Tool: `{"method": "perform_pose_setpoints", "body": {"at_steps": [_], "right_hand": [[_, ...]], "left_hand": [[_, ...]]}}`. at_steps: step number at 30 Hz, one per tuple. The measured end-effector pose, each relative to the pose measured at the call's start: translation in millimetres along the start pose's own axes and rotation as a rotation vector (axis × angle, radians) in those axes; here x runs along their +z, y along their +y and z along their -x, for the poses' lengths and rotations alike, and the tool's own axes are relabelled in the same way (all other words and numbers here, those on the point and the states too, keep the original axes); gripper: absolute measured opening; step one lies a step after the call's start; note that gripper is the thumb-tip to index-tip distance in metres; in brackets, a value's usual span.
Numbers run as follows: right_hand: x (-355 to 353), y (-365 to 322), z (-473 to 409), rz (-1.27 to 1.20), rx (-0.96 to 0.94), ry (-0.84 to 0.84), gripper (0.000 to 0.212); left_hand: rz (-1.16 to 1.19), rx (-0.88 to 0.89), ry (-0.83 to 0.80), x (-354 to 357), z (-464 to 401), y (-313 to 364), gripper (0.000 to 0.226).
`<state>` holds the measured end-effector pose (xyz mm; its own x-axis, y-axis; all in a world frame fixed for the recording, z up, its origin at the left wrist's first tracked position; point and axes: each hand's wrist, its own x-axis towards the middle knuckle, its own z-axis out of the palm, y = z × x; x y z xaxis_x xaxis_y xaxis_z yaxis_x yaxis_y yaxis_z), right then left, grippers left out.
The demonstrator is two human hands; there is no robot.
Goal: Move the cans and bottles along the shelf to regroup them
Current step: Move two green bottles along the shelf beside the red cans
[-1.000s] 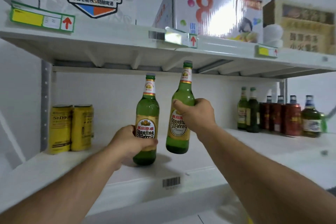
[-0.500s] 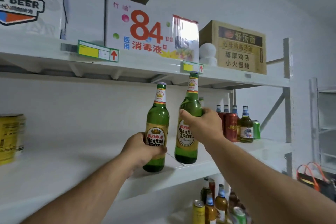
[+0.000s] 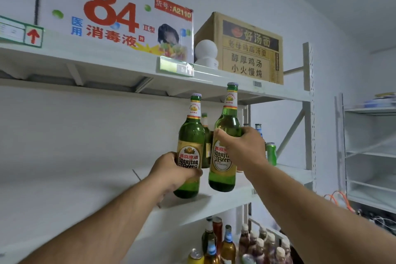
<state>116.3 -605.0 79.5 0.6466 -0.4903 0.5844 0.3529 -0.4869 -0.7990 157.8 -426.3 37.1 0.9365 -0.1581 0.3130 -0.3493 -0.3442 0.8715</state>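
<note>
My left hand (image 3: 171,170) grips a green Yanjing beer bottle (image 3: 190,135) around its lower label, its base just above the white middle shelf (image 3: 107,210). A second green Yanjing beer bottle (image 3: 227,118) is held higher and slightly tilted by my right hand (image 3: 242,148), which wraps its shoulder and label. Behind the two bottles, near the shelf's right end, stand another green bottle (image 3: 206,146), a blue-capped bottle (image 3: 258,129) and a green can (image 3: 271,153), mostly hidden by my right hand.
The upper shelf (image 3: 128,64) carries a white "84" carton (image 3: 111,10), a white round object (image 3: 206,51) and a brown carton (image 3: 246,49). Several bottles and cans (image 3: 235,244) stand on the shelf below. A white upright post (image 3: 308,113) ends the rack; another rack (image 3: 368,152) stands at right.
Both hands have carried their bottles to the right along the shelf, toward the group at its right end. The yellow cans at the left have left the view.
</note>
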Motion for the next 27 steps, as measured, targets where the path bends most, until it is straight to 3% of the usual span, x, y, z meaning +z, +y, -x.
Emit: {"method": "perform_pose_setpoints", "body": {"at_steps": [14, 27], "right_hand": [[5, 71, -105, -0.073, 0.000, -0.053, 0.036], [36, 127, -183, -0.129, 0.020, -0.290, 0.043]], "left_hand": [[-0.011, -0.047, 0.037, 71, -80, -1, 0.045], [-0.018, -0.162, 0.285, 116, -114, 0, 0.049]]}}
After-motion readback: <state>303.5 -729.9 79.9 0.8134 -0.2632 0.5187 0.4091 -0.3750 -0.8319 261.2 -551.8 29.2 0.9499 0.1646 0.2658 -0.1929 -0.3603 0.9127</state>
